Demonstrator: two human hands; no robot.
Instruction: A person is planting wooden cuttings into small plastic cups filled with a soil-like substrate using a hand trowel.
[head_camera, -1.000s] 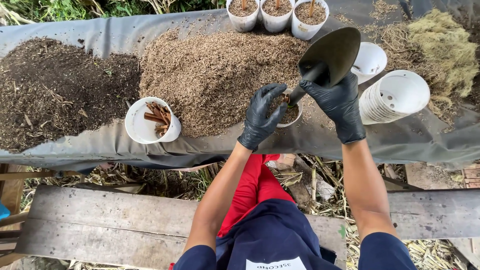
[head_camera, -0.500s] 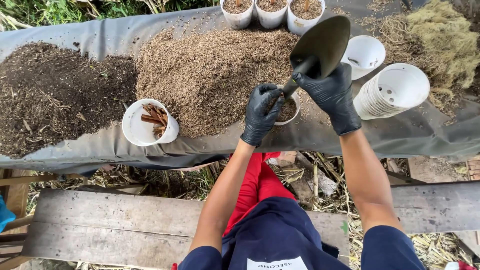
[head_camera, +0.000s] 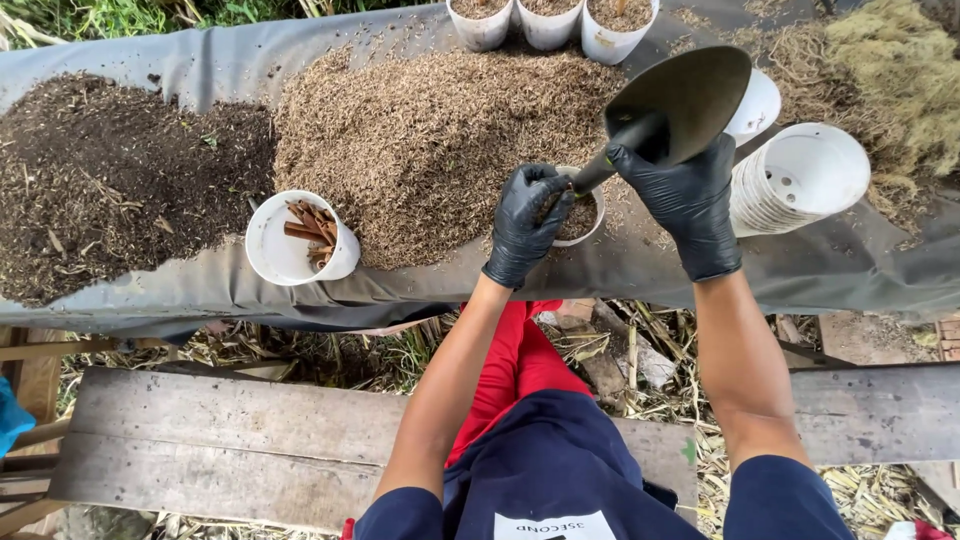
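Small white pot (head_camera: 590, 218) of brown husk, left hand (head_camera: 527, 222) curled around it, right hand (head_camera: 683, 190) clamped on dark trowel (head_camera: 690, 98)

Both gloved hands forward: left hand (head_camera: 527, 222) curled, right hand (head_camera: 683, 190) clenched.

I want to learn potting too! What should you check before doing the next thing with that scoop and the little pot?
1. Left hand in a black glove steadies the small white plastic pot: ok.
2. Right hand grips the dark metal scoop firmly: ok.
3. Scoop handle end points down into the pot: ok.
4. How full the pot is: cannot tell, the hand hides most of it.
5. Tan husk pile within reach: ok.
6. Stack of spare white pots nearby on the grey sheet: ok.
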